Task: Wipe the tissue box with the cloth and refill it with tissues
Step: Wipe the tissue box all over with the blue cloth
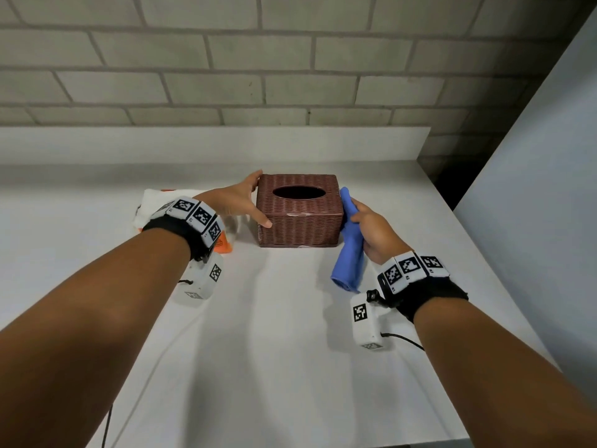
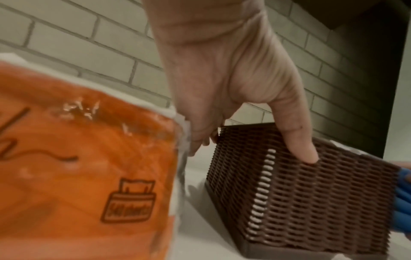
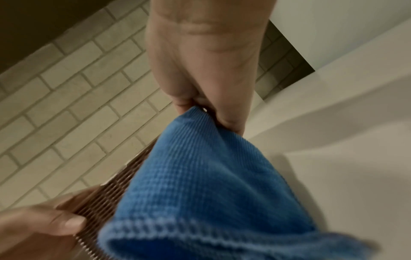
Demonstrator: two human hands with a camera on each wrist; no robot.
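A brown woven tissue box (image 1: 298,211) with an empty oval opening on top stands on the white counter (image 1: 274,318). My left hand (image 1: 240,198) grips its left side, thumb on the front face and fingers at the back corner; the left wrist view shows the thumb (image 2: 304,146) pressed on the weave of the box (image 2: 311,202). My right hand (image 1: 371,229) holds a bunched blue cloth (image 1: 350,240) against the box's right side. In the right wrist view the cloth (image 3: 211,184) hangs from my fingers (image 3: 227,121) and covers most of the box (image 3: 106,198).
An orange and white tissue pack (image 1: 151,208) lies on the counter left of the box, partly behind my left wrist, and fills the left of the left wrist view as the pack (image 2: 77,176). A brick wall (image 1: 226,59) rises behind; a white panel (image 1: 549,156) stands at right.
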